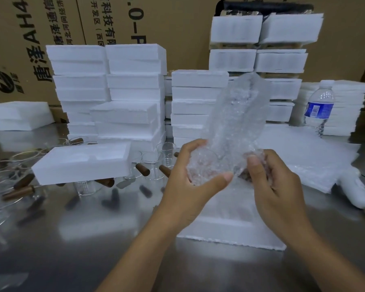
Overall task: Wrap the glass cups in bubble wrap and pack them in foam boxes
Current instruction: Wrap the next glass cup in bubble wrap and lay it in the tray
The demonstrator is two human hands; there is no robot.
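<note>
glass cup [202, 166] mid-frame, held up above the table, only a faint round outline through the bubble wrap [238, 114] bundled round it; the loose part of the wrap stands up and tilts away from the hands, its top edge level with the middle foam stack; left hand [188, 182] cups the wrapped cup from the left and below, fingers curled over the far side, thumb stretched under the bundle toward the right; right hand [276, 184] pinches the wrap's right edge, thumb pressed flat on the front, other fingers curled behind, mostly hidden; thumbs near each other, not touching; directly under the hands a foam box [230, 230] lies flat on the steel table [72, 245], inside hidden by hands and glare; to the left an open foam tray [80, 163] with moulded recesses sits tilted on top of bare cups; loose glass cups with brown wooden handles [154, 168] crowd between tray and left hand, more of them at the far left edge [19, 186], blurred; behind, stacks of white foam boxes [114, 91] and a middle stack [194, 98], taller ones at back right [261, 39]; flat sheets of bubble wrap [316, 161] lie on the table right of the hands; water bottle [319, 106] with blue label stands upright beyond the sheets, just beside a pile of thin white sheets [350, 106]; printed cardboard cartons [40, 34] wall off the back
</note>
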